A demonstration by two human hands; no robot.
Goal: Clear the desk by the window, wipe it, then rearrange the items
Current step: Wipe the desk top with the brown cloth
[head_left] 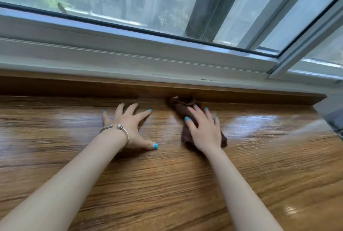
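The cloth (187,119) is lying on the desk (167,184) near its far edge, directly under the right hand (204,130). That hand is pressing flat on the cloth with fingers straight and slightly spread, not curling round it. The far end of the cloth is poking out beyond the fingertips and reaching close to the raised wooden ledge (111,89) at the back of the desk; its near end is showing on both sides of the wrist.

The left hand (130,125) is resting just beside the cloth, to its left, apart from it. It is lying palm down on the bare wood with fingers splayed wide and the thumb stretched toward the right hand, holding nothing. A thin metal bracelet (118,128) with a small round bead is sitting on that wrist.

The cloth is dark brown, soft, bunched and creased. The desk is showing a glossy wood-grain surface in warm brown, with long streaked grain and pale reflections of daylight. Behind the ledge a white window frame (148,54) is running across, smooth and ridged, with glass panes above it.
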